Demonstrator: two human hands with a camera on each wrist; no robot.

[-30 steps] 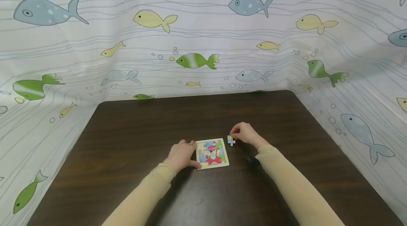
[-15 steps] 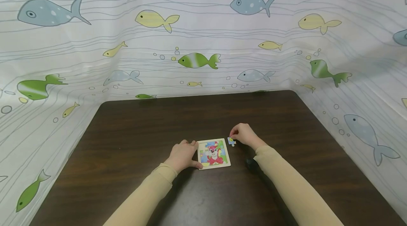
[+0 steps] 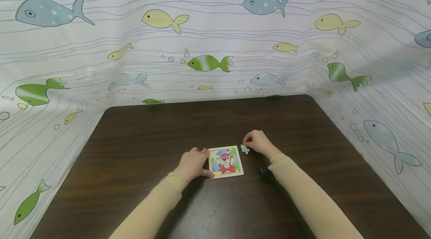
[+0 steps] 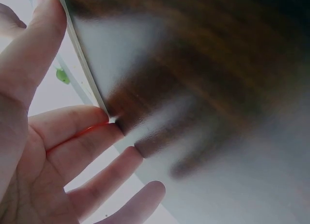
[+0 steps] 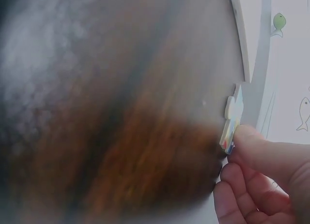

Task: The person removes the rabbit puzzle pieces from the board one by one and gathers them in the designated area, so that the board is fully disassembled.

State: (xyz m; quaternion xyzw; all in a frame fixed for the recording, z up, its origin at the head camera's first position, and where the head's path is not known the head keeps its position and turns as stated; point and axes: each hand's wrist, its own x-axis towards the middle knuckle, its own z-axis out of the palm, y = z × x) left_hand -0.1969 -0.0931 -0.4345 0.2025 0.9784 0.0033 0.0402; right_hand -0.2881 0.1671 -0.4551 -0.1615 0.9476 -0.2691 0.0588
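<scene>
A square wooden jigsaw board point(image 3: 229, 175) with a pink cartoon animal picture lies flat on the table; pale bare wood shows at its upper left. My left hand point(image 3: 192, 165) rests along its left side, thumb at the near corner and fingertips at the far one. In the left wrist view the fingers are fairly straight, index tip right at the board's edge point(image 4: 86, 64). Just right of the board, my right hand point(image 3: 259, 142) pinches a blue and yellow puzzle piece point(image 3: 244, 150). The right wrist view has the thumb on the piece point(image 5: 234, 115), other fingers curled beneath.
The dark wooden table point(image 3: 161, 126) runs back to a white curtain point(image 3: 215, 37) printed with fish, which also borders both sides. A black rounded object point(image 3: 266, 174) shows under the right forearm.
The puzzle piece has turned slightly under the right fingers. Both hands and the board keep their places; the head view shifts a little.
</scene>
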